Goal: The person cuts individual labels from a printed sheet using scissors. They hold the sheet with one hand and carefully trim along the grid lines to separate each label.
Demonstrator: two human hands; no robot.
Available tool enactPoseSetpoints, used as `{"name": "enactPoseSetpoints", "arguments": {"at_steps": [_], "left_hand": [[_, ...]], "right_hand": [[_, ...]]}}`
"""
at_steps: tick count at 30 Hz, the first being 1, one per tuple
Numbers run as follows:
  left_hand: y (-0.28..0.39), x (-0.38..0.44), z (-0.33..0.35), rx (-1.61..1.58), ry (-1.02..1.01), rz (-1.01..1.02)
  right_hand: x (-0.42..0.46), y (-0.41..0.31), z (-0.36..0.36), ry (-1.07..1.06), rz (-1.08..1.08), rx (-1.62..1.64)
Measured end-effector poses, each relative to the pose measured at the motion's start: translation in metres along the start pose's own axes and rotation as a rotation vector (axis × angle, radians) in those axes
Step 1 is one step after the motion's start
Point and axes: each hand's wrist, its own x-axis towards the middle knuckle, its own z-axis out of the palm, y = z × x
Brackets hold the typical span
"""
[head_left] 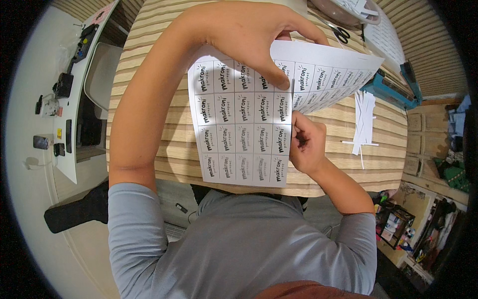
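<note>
A white sheet of printed labels (245, 108), gridded and bearing repeated black writing, is held up over the wood-patterned table (173, 142). It is split upward from its lower edge; the left part hangs toward me, while the right part bends up and away. My left hand (257, 41) reaches over the top, its thumb pressing the front near the split and its other fingers partly hidden behind. My right hand (309, 144) is curled at the split edge, partly behind the left part. A thin grey sliver shows in the slit. What my right fingers hold is hidden.
Black-handled scissors (341, 35) lie at the back right, near a bowl (336, 8) of paper scraps and another printed sheet (386, 39). A teal device (390, 89) stands at the right edge, with loose paper strips (363, 123) in front. A white chair (99, 74) stands left.
</note>
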Motion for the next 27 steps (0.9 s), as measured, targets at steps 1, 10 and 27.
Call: {"name": "enactPoseSetpoints", "arguments": {"at_steps": [1,10,27], "left_hand": [[0.001,0.001,0.001,0.006,0.002,-0.025],[-0.016,0.002,0.003,-0.037,0.021,0.067],[-0.001,0.002,-0.001,-0.008,0.037,-0.164]], "right_hand": [[0.001,-0.003,0.0,-0.003,0.007,0.008],[0.0,-0.001,0.001,0.005,-0.009,-0.007],[0.001,-0.003,0.0,-0.008,0.011,-0.017]]}}
